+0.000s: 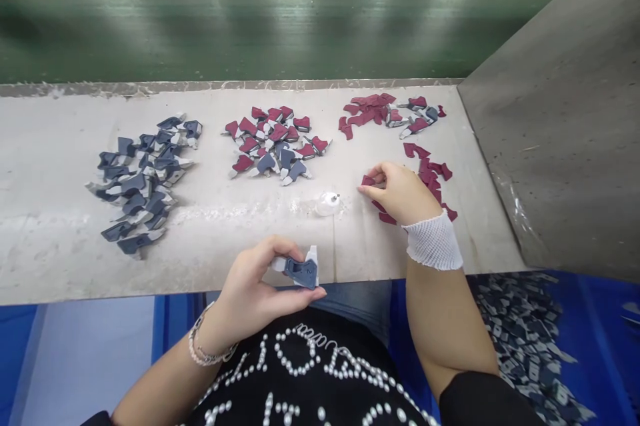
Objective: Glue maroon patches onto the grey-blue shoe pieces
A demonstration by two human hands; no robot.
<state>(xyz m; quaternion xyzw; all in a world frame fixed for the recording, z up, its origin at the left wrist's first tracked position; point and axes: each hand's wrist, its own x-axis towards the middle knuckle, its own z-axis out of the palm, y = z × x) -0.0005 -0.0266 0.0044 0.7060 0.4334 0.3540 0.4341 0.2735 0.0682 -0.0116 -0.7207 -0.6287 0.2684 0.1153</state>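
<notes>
Near the front edge of the white work surface, my left hand [265, 286] grips a small grey and dark blue moulded plastic part [301, 271] between thumb and fingers. My right hand [403, 194], with a white mesh band at the wrist, pinches a small maroon plate [369, 181]. Loose maroon plates [431, 176] lie around and partly under that hand. A small clear bottle with a white cap and thin tip [329, 203] is on the surface between my hands.
At left lies a pile of blue-grey parts [140, 179]; mid-surface, parts with maroon plates [275, 136]. More maroon plates [370, 109] lie at the back right. A metal panel [565, 113] bounds the right side. Below it, a blue bin [595, 326] holds many parts.
</notes>
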